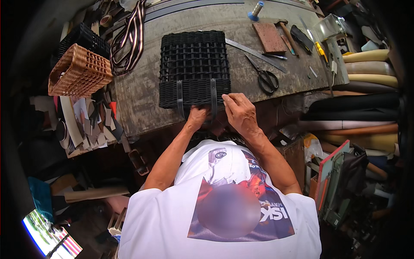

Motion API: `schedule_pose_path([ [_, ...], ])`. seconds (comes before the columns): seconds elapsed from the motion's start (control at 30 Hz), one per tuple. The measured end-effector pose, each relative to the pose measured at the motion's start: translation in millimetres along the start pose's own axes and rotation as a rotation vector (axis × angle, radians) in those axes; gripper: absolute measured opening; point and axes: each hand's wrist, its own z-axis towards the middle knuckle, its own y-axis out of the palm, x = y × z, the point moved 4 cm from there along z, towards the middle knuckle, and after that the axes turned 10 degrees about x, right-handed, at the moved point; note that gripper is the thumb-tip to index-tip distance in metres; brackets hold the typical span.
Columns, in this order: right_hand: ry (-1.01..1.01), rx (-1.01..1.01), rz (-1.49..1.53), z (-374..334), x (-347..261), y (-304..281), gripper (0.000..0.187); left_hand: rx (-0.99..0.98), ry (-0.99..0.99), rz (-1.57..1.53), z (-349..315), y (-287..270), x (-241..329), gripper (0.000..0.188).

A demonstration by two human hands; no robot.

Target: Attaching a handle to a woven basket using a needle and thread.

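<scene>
A black woven basket point(194, 93) lies on the workbench by its near edge, its open lattice facing up. Two dark straps point(213, 97) with light stitching run over its solid near band. My left hand point(198, 115) reaches under the basket's near side between the straps, its fingers hidden there. Beside the near right corner, my right hand point(240, 108) is closed, thumb and fingertips drawn together next to the weave. Whatever those fingertips may pinch is too small to make out.
Scissors point(268, 82) and a metal ruler point(256, 55) lie right of the basket. Farther off are a reddish block point(270, 37), a hammer point(288, 36), a yellow-handled screwdriver point(320, 49) and a thread spool point(256, 11). A tan basket point(82, 71) and striped straps point(129, 39) sit left; material rolls point(366, 69) stack right.
</scene>
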Motion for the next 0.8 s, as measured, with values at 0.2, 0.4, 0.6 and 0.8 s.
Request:
schedule_pose_path([
  [0.2,-0.138,0.062,-0.076,20,-6,38,0.033,0.028,0.054,-0.098,8,7,-8,0.017],
  [0.4,-0.187,0.053,-0.219,18,-7,43,0.037,-0.011,0.157,-0.037,15,4,-22,0.023],
  [0.6,-0.203,-0.097,-0.306,29,-11,43,0.037,-0.074,-0.032,0.020,14,-1,-26,0.025],
  [0.8,-0.181,-0.191,-0.196,34,-5,36,0.042,-0.055,-0.072,-0.040,9,2,-15,0.025],
])
